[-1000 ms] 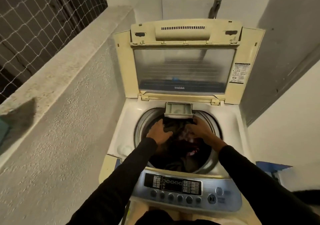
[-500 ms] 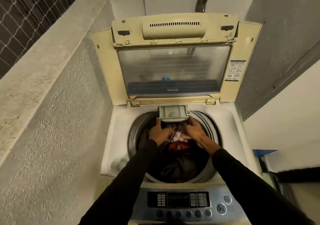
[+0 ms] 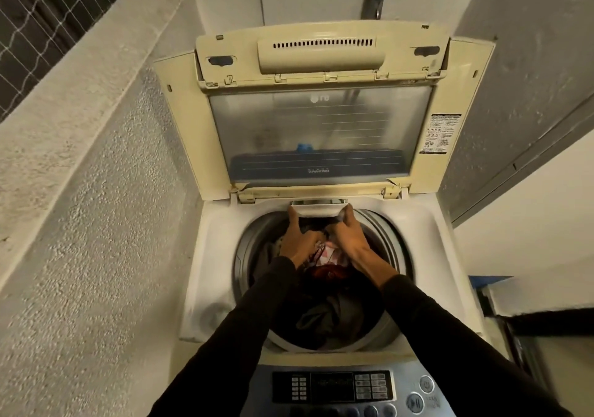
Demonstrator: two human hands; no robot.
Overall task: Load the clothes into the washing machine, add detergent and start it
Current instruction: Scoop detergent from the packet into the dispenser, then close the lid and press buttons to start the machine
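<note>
Fingers of left hand and right hand extended, I am pressing detergent drawer front at both corners for square travel. Clothes lying just beneath, inside drum. Lid standing propped open beyond.

My head camera gives me a dim, warm, yellowish picture. The lid of the washing machine catches the most light, with a soft hazy sheen on its clear panel. The drum is deep in shadow, so the clothes inside read as dark shapes. Both hands, left and right, are slightly smeared by motion. Straight edges bow outward towards the borders, and the wall looks grainy. The control panel is soft.
</note>
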